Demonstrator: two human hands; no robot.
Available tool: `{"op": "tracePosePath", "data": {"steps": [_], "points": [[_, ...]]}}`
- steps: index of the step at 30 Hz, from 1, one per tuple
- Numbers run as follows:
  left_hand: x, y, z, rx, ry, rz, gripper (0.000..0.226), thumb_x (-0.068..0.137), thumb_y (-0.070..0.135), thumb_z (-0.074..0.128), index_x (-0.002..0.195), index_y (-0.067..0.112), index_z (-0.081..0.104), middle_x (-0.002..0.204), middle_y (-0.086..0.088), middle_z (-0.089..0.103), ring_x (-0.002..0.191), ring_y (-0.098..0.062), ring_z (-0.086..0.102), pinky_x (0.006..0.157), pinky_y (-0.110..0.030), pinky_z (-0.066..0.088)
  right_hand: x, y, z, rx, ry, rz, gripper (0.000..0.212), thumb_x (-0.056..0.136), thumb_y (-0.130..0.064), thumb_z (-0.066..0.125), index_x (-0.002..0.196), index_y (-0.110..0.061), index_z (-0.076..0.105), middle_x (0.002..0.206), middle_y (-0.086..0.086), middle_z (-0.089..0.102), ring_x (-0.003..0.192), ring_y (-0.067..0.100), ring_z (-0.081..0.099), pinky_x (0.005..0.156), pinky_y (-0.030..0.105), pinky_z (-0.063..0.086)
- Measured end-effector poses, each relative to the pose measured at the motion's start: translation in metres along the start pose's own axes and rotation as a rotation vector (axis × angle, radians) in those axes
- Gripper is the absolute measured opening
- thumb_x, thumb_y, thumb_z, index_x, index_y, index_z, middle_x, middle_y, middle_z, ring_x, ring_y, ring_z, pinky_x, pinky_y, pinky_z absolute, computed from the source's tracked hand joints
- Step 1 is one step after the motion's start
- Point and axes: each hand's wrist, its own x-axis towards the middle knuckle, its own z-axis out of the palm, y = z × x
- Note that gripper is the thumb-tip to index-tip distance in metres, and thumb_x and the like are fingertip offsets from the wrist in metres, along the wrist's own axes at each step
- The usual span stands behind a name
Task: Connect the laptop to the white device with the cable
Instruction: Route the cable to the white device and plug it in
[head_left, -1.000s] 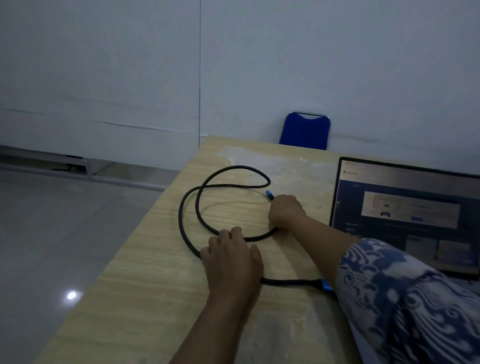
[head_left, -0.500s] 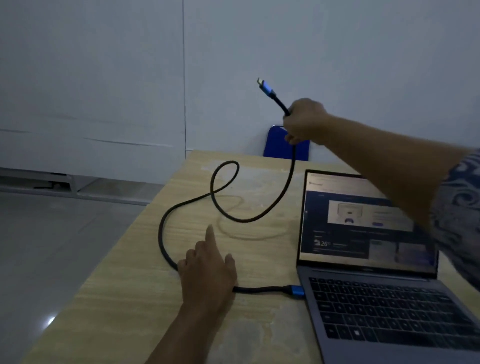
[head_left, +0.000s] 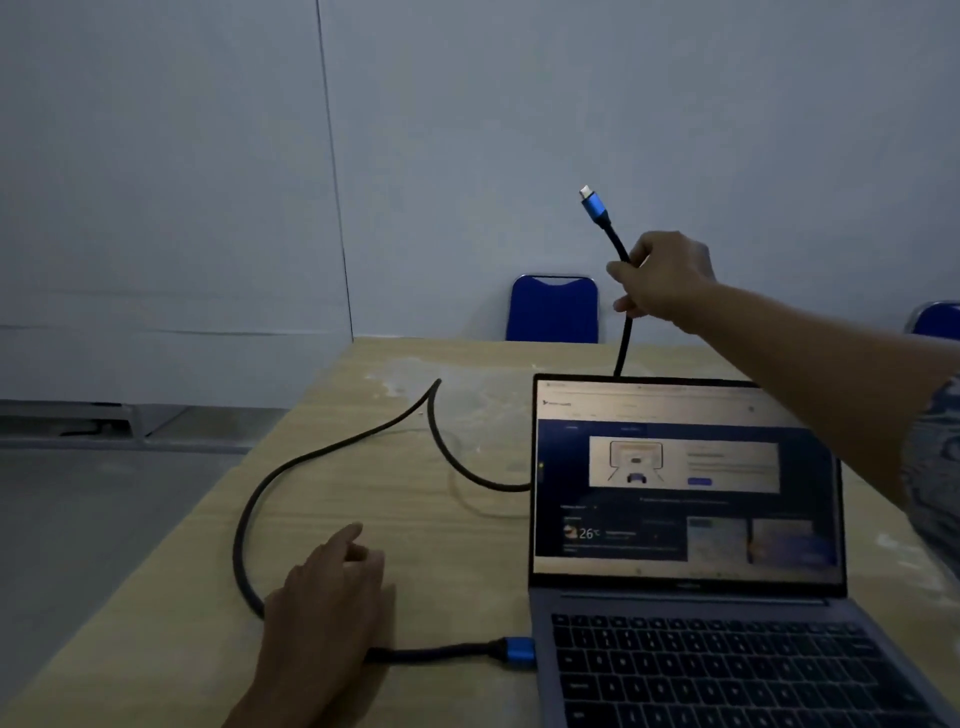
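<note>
Room: dim, with a pale wall, two blue chairs (head_left: 553, 312) behind a wooden bench (head_left: 415, 519).
Head view, laptop (head_left: 691, 571): open on the bench's right part, screen lit, keyboard toward the wearer.
Head view, cable (head_left: 332, 452): black and braided, looping over the bench left of the laptop, then passing behind the screen and rising into the air.
Near plug (head_left: 517, 652): blue, lying flat, long axis left to right, its tip at the laptop's left edge; whether it is seated in a port I cannot tell.
Free plug (head_left: 593, 203): blue with a metal tip, held high above the screen, long axis steep, tip pointing up and slightly left.
Right hand (head_left: 665, 283): grip closed around the cable just below the free plug.
Left hand (head_left: 327, 597): palm down, resting on the cable near the laptop end, fingers loose, not clearly clasping it.
White device: not in view, so its direction from the free plug cannot be told.
Judgement: the right hand is the one placed to carry that plug onward.
</note>
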Motion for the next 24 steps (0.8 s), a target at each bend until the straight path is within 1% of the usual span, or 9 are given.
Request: {"op": "tracePosePath", "data": {"steps": [3, 6, 8, 10, 14, 16, 19, 21, 24], "points": [[0.02, 0.037, -0.005, -0.298, -0.087, -0.053, 0.028, 0.099, 0.042, 0.045, 0.117, 0.027, 0.061, 0.121, 0.002, 0.066, 0.097, -0.017, 0.063, 0.086, -0.038, 0.049, 0.007, 0.016, -0.01, 0.106, 0.043, 0.015, 0.016, 0.091, -0.026, 0.071, 0.084, -0.019, 0.058, 0.081, 0.008, 0.07, 0.052, 0.009, 0.072, 0.043, 0.017, 0.053], [0.071, 0.093, -0.005, -0.558, -0.426, -0.271, 0.035, 0.101, 0.047, 0.04, 0.119, 0.017, 0.045, 0.122, -0.01, 0.061, 0.088, -0.024, 0.068, 0.065, -0.032, 0.047, 0.007, 0.023, -0.021, 0.178, 0.081, 0.005, 0.015, 0.091, -0.026, 0.071, 0.084, -0.02, 0.059, 0.081, 0.007, 0.07, 0.053, 0.009, 0.072, 0.049, 0.022, 0.058], [0.104, 0.125, -0.004, -0.632, -0.561, -0.357, 0.047, 0.1, 0.048, 0.043, 0.121, 0.006, 0.038, 0.123, -0.021, 0.062, 0.082, -0.029, 0.07, 0.059, -0.031, 0.047, 0.006, 0.029, -0.03, 0.212, 0.101, 0.002, 0.016, 0.092, -0.028, 0.07, 0.083, -0.021, 0.058, 0.081, 0.007, 0.07, 0.053, 0.008, 0.072, 0.054, 0.026, 0.061], [0.125, 0.148, 0.002, -0.618, -0.587, -0.384, 0.055, 0.1, 0.042, 0.046, 0.124, -0.007, 0.043, 0.116, -0.025, 0.067, 0.076, -0.03, 0.073, 0.057, -0.033, 0.052, 0.005, 0.035, -0.038, 0.233, 0.105, -0.015, 0.017, 0.093, -0.029, 0.069, 0.083, -0.022, 0.058, 0.082, 0.006, 0.071, 0.055, 0.007, 0.072, 0.055, 0.025, 0.061], [0.15, 0.192, 0.01, -0.739, -0.539, -0.371, 0.031, 0.103, 0.012, 0.041, 0.125, -0.01, 0.043, 0.096, -0.029, 0.067, 0.055, -0.025, 0.073, 0.043, -0.028, 0.056, 0.005, 0.053, -0.065, 0.302, 0.131, -0.071, 0.017, 0.093, -0.03, 0.068, 0.088, -0.018, 0.058, 0.086, 0.006, 0.072, 0.062, 0.007, 0.074, 0.065, 0.031, 0.063], [0.16, 0.218, 0.009, -0.706, -0.519, -0.313, 0.031, 0.103, 0.005, 0.039, 0.129, -0.012, 0.043, 0.082, -0.025, 0.07, 0.058, -0.022, 0.073, 0.047, -0.027, 0.059, 0.005, 0.066, -0.082, 0.327, 0.14, -0.099, 0.017, 0.094, -0.029, 0.068, 0.092, -0.015, 0.058, 0.09, 0.006, 0.072, 0.067, 0.008, 0.075, 0.071, 0.032, 0.063], [0.171, 0.267, 0.008, -0.709, -0.492, -0.209, 0.03, 0.102, 0.007, 0.042, 0.125, -0.011, 0.047, 0.099, -0.024, 0.067, 0.081, -0.023, 0.072, 0.06, -0.028, 0.062, 0.002, 0.091, -0.11, 0.353, 0.155, -0.142, 0.015, 0.094, -0.028, 0.068, 0.09, -0.018, 0.058, 0.092, 0.003, 0.07, 0.074, 0.011, 0.076, 0.079, 0.039, 0.062], [0.171, 0.304, 0.009, -0.74, -0.482, -0.124, 0.029, 0.101, 0.011, 0.045, 0.124, -0.008, 0.047, 0.108, -0.023, 0.062, 0.085, -0.022, 0.068, 0.065, -0.028, 0.061, -0.003, 0.11, -0.131, 0.339, 0.171, -0.17, 0.014, 0.094, -0.029, 0.068, 0.09, -0.019, 0.059, 0.093, 0.001, 0.07, 0.076, 0.01, 0.076, 0.082, 0.042, 0.061], [0.161, 0.363, 0.023, -0.767, -0.495, 0.001, 0.03, 0.1, 0.012, 0.048, 0.126, -0.003, 0.044, 0.116, -0.021, 0.055, 0.087, -0.021, 0.062, 0.082, -0.034, 0.057, -0.015, 0.14, -0.167, 0.266, 0.203, -0.192, 0.017, 0.093, -0.031, 0.068, 0.097, -0.016, 0.062, 0.098, -0.003, 0.07, 0.08, 0.009, 0.076, 0.085, 0.045, 0.06]]}}
